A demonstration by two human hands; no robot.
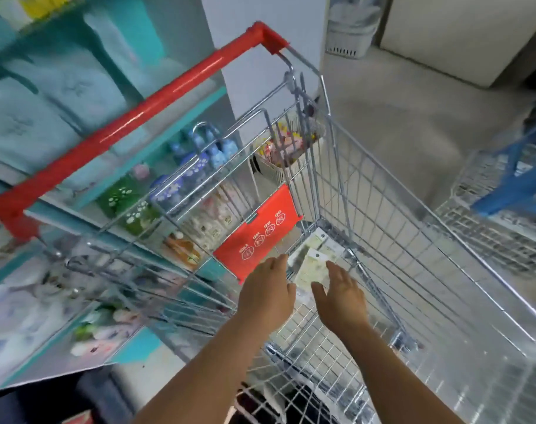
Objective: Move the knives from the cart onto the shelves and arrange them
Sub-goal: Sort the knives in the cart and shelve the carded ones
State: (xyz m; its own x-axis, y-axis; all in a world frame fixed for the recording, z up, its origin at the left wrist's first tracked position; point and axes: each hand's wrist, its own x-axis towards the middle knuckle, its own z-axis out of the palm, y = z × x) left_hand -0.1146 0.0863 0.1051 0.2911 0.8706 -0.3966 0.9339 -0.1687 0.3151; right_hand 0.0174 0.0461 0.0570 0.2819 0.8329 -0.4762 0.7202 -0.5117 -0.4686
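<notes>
A wire shopping cart (398,228) with a red handle (144,108) fills the view. At the bottom of its basket, in the corner below the red child-seat flap (257,234), lie pale carded packs (314,264), apparently the knives. Both my arms reach down into the basket. My left hand (268,296) hovers just left of the packs with its fingers straight. My right hand (341,296) is just right of them, fingers spread. Neither hand holds anything. The lower ends of the packs are hidden between my hands.
Teal shelves (156,148) on the left carry folded towels, bottles and small goods, seen partly through the cart's wire. A second cart with a blue handle (505,191) stands at the right. White baskets (349,29) are stacked on the grey floor beyond.
</notes>
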